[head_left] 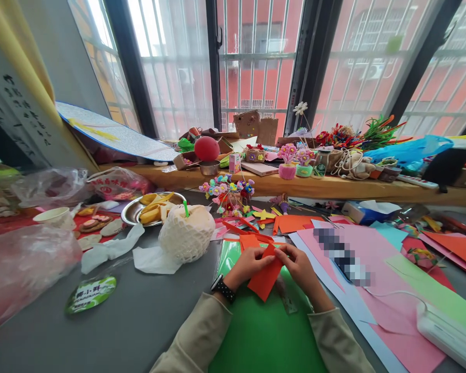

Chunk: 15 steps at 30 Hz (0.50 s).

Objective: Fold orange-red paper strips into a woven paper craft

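A strip of orange paper (264, 280) hangs between my two hands above a green folder (264, 336). My left hand (248, 266) grips it at the left edge, thumb on top. At its upper right corner, my right hand (295, 261) pinches the paper between thumb and fingers. More orange paper (249, 240) lies just beyond my left hand, partly hidden by it. Under my right hand a small clear plastic piece (287, 295) rests on the folder.
Left of the folder stand a netted coconut (187, 233) with a green straw and a metal plate (129, 212) of bananas. Pink paper sheets (392, 311), a phone (341, 261) and a white power bank (446, 331) lie right. Craft flowers (233, 194) stand beyond.
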Each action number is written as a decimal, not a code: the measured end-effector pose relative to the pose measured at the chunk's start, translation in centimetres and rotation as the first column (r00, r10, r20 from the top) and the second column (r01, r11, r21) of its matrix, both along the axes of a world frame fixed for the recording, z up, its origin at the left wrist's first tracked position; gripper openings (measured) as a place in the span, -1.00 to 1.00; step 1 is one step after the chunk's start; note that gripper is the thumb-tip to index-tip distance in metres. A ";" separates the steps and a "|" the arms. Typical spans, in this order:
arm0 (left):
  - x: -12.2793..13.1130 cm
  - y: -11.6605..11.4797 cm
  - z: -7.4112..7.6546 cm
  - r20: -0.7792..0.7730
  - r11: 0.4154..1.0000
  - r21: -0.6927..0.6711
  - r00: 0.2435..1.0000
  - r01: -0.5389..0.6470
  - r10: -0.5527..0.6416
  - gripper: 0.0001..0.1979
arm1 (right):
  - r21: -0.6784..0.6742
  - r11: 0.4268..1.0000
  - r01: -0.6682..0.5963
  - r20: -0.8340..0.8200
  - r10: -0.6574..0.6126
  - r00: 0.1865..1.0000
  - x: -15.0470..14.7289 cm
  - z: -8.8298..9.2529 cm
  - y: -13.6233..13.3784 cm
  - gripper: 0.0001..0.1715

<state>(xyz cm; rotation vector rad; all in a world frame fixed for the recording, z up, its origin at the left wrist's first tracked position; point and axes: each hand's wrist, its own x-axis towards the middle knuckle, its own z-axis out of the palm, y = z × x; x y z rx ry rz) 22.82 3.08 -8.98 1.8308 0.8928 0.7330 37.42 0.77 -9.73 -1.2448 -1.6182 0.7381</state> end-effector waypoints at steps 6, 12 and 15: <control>-0.1 0.0 0.1 -0.045 1.000 0.001 0.999 0.007 -0.007 -0.66 | -0.050 0.998 -0.041 -0.069 0.038 0.997 0.2 -0.1 0.2 -0.72; -0.1 0.0 -0.1 -0.032 0.998 -0.045 0.999 0.038 -0.039 -0.66 | -0.076 0.995 -0.058 -0.107 0.050 0.993 0.3 0.2 0.1 -0.70; 0.0 0.0 0.0 -0.029 0.998 -0.061 0.999 0.018 -0.020 -0.66 | -0.081 0.996 -0.048 -0.129 0.038 0.991 0.3 0.3 0.0 -0.73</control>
